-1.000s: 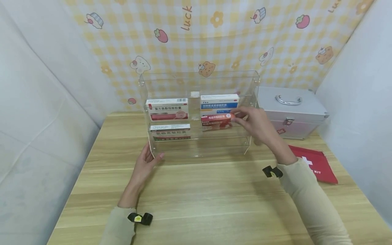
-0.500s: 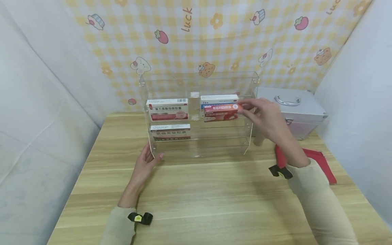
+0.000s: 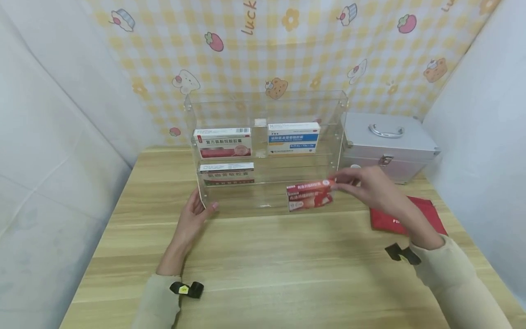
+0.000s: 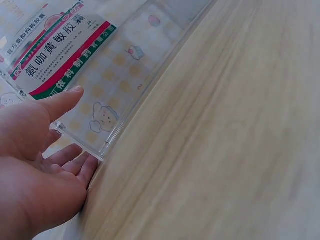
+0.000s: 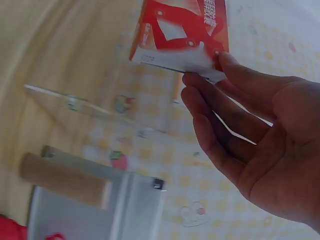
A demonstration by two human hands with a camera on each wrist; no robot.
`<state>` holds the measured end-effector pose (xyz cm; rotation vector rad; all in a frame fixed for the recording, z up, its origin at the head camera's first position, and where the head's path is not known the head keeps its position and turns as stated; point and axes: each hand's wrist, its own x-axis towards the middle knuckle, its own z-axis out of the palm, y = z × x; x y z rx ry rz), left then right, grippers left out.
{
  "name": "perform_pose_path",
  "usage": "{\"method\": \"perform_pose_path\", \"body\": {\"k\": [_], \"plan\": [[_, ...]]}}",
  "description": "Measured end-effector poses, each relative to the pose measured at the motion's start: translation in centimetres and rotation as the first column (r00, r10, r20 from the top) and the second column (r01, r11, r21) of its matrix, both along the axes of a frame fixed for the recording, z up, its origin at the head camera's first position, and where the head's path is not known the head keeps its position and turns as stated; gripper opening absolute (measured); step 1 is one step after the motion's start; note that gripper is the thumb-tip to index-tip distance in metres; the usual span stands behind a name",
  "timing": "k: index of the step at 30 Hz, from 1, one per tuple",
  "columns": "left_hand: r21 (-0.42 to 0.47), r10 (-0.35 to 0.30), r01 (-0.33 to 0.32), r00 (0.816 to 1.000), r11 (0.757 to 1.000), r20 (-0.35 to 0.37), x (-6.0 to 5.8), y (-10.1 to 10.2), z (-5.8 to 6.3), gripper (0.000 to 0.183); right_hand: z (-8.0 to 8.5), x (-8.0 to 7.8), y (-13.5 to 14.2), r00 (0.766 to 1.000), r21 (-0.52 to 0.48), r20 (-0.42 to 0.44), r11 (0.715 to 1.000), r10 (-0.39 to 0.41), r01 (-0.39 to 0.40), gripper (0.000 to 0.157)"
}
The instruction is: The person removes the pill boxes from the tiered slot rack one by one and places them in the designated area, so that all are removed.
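My right hand point(image 3: 378, 189) pinches the right end of a red medicine box point(image 3: 310, 197) between thumb and fingers. The box hangs in front of the lower right part of a clear acrylic rack point(image 3: 260, 141); the right wrist view shows its end by my fingertips. At the rack's lower left corner, my left hand point(image 3: 193, 219) grips the side, thumb in front and fingers round the edge. The rack carries a white-and-red box point(image 3: 223, 145), a blue-and-white box point(image 3: 293, 139) to its right, and a red-and-green banded box point(image 4: 65, 52) on the tier below the white-and-red one.
A silver case point(image 3: 388, 137) with a handle stands right of the rack. In front of it lies a red pouch point(image 3: 425, 212), partly covered by my right forearm. A light brown cylinder point(image 5: 67, 181) stands by the case. A yellow checked cloth point(image 3: 312, 55) hangs behind.
My right hand has lifted the red box out of the rack's right side, from in front of the blue-and-white box, and brought it forward and down. My left hand stays at the corner.
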<state>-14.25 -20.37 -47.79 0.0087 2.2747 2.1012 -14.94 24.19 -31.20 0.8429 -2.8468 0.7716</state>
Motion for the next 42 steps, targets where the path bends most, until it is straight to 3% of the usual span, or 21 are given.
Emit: {"method": "perform_pose_path", "body": {"k": [3,8,16,24,32,38,42], "plan": [[-0.001,-0.001,0.001,1.0,1.0,-0.002,0.0,-0.1,0.0,0.082,-1.8,0.4,0.4,0.994,-0.006,0.112,1.0,-0.005,0.006,0.028],[0.001,-0.008,0.008,1.0,1.0,-0.003,0.1,-0.1,0.1,0.083,-4.7,0.9,1.0,0.949,-0.039,0.317,0.999,0.008,0.005,0.024],[0.014,0.005,-0.005,1.0,1.0,0.011,0.0,-0.1,0.0,0.083,-7.6,0.2,2.1,0.907,-0.113,0.411,0.992,0.095,-0.053,0.022],[0.012,-0.002,0.002,1.0,1.0,0.028,0.0,0.0,0.1,0.083,-9.2,-0.2,2.1,0.932,-0.071,0.361,0.997,0.034,-0.009,0.023],[0.013,-0.013,0.012,0.999,1.0,0.051,0.9,0.4,2.6,0.083,-11.0,-0.6,1.6,0.963,-0.105,0.267,0.992,-0.036,0.066,0.018],[0.009,0.004,-0.004,1.0,1.0,0.021,0.1,0.0,0.2,0.084,-12.0,-0.9,1.3,0.978,-0.077,0.186,0.992,-0.089,0.104,0.017],[0.003,0.013,-0.013,1.0,1.0,0.013,0.0,0.0,-0.1,0.083,-12.3,-0.9,1.2,0.974,-0.076,0.194,0.988,-0.12,0.137,0.016]]}}
